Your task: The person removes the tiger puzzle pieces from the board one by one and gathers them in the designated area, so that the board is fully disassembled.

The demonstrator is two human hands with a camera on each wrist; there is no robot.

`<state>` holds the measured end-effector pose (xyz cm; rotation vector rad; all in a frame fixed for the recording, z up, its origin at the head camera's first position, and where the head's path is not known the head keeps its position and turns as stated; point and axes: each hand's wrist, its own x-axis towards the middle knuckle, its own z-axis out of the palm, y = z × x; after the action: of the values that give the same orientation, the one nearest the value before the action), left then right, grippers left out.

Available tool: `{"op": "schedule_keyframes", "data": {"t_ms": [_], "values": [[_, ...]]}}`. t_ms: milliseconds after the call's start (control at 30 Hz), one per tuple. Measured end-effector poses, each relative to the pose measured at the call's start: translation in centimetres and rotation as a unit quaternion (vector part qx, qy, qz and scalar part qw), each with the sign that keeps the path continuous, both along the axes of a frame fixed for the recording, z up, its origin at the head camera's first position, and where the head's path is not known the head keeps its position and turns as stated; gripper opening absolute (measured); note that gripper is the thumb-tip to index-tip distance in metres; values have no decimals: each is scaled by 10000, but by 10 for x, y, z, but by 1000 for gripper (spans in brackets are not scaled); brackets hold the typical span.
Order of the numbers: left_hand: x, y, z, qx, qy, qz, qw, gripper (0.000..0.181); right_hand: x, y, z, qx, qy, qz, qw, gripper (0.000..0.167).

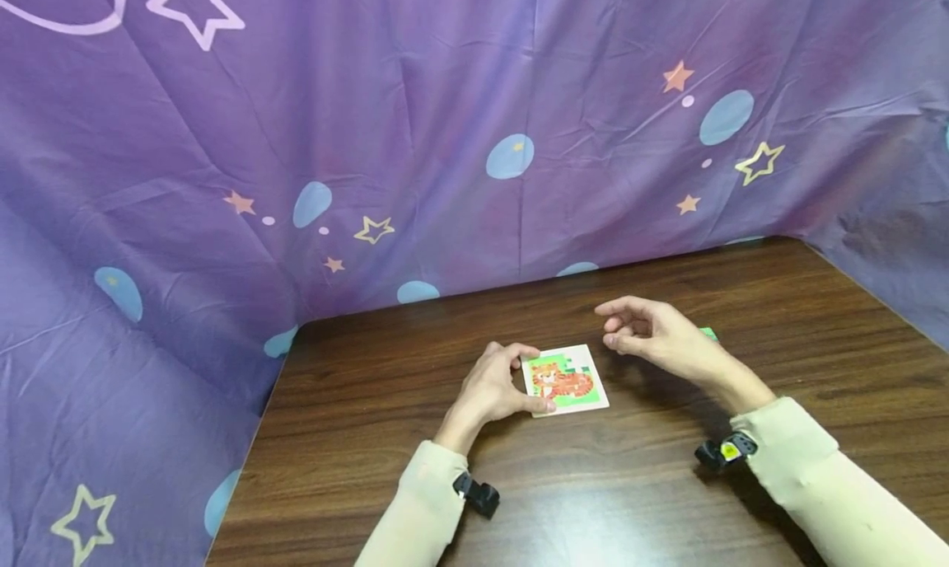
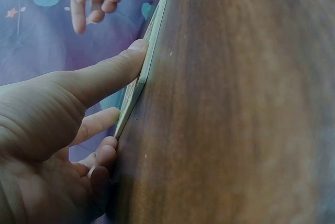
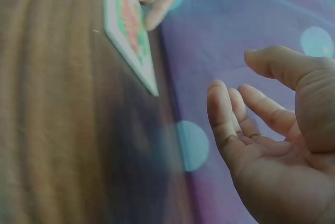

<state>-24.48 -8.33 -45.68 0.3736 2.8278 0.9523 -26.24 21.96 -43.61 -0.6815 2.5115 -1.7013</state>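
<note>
A small square jigsaw puzzle (image 1: 567, 381) with a white border and an orange tiger on green lies flat on the table. Dark green patches and pale gaps show near its far right corner. My left hand (image 1: 485, 390) holds its left side, thumb on the near edge and a finger at the far left corner. In the left wrist view, the thumb (image 2: 112, 75) lies across the board's rim. To the right, above the table, my right hand (image 1: 670, 340) hovers with fingers loosely bent. Nothing is seen between its fingers in the right wrist view.
A green piece (image 1: 709, 334) on the table is partly hidden behind the right hand. The brown wooden table (image 1: 356, 468) reaches back to a purple curtain (image 1: 445, 138) with stars and blue dots, which also hangs at both sides.
</note>
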Motion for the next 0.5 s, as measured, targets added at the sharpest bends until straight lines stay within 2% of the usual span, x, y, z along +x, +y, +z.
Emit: {"op": "schedule_keyframes", "data": {"t_ms": [100,300,500], "values": [[-1,1,0,0,32,-16,10000,84,0,-1,-9,50,-93,106,9999,47],[-1,2,0,-26,44,-20,10000,84,-1,0,-25,141,-545,396,9976,50],[-1,-1,-1,-21,23,26,10000,84,-2,-4,-32,477,-769,559,9943,49]]}}
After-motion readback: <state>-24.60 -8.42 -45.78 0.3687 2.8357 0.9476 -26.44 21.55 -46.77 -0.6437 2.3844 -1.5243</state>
